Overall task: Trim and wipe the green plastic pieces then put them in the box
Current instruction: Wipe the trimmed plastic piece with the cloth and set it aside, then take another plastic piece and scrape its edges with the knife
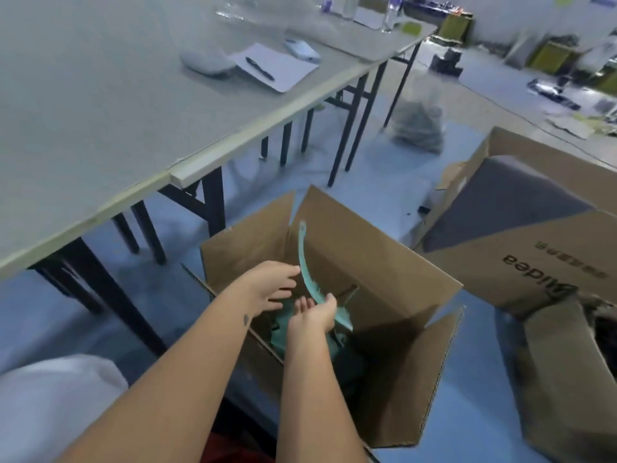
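An open cardboard box (pixel 384 259) stands on the blue floor below me. A long, thin, curved green plastic piece (pixel 305 262) stands nearly upright inside it, with its tip near the box's back corner. My right hand (pixel 314 314) grips the lower part of this piece. My left hand (pixel 272 287) reaches into the box beside it, fingers spread, with the fingertips touching the piece's left edge. More green pieces (pixel 280 332) lie in the bottom of the box, partly hidden by my hands.
A grey table (pixel 117 128) on black legs runs along the left, carrying paper with a pen (pixel 260 69) and a grey cloth (pixel 207 61). A second, larger cardboard box (pixel 521 245) stands at the right. A filled plastic bag (pixel 417 121) sits on the floor behind.
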The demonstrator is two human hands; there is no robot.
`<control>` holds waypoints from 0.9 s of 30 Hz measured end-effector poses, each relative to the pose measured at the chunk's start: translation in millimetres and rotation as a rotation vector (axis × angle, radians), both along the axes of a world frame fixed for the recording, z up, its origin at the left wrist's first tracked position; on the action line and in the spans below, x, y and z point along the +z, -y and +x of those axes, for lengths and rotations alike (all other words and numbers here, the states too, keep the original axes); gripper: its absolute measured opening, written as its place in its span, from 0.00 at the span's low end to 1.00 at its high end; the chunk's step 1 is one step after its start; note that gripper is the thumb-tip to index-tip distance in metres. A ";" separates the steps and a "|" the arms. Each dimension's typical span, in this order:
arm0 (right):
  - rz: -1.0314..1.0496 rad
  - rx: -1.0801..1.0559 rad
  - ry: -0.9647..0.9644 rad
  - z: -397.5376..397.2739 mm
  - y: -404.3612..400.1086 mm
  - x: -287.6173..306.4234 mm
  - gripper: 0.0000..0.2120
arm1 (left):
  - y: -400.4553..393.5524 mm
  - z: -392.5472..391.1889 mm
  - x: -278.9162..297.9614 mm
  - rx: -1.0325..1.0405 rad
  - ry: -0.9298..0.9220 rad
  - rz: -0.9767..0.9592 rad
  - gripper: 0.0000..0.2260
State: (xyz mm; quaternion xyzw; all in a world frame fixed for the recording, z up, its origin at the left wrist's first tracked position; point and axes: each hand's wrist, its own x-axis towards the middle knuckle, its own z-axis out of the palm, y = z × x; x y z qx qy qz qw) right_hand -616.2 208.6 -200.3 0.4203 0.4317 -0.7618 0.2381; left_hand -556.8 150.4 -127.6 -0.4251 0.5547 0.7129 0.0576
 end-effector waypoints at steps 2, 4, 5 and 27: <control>0.054 0.049 -0.011 5.8 2.1 0.0 0.10 | 5.8 7.1 -5.4 0.025 0.018 0.000 0.16; 0.060 0.127 -0.109 10.1 14.4 16.8 0.08 | 11.3 11.3 -1.7 0.079 0.001 -0.027 0.12; 0.038 0.169 -0.180 10.7 24.4 29.8 0.08 | 15.6 12.6 4.5 0.112 -0.024 -0.052 0.10; 0.141 1.520 -2.122 360.5 271.1 210.7 0.34 | 181.9 429.0 121.4 1.268 0.054 -0.973 0.09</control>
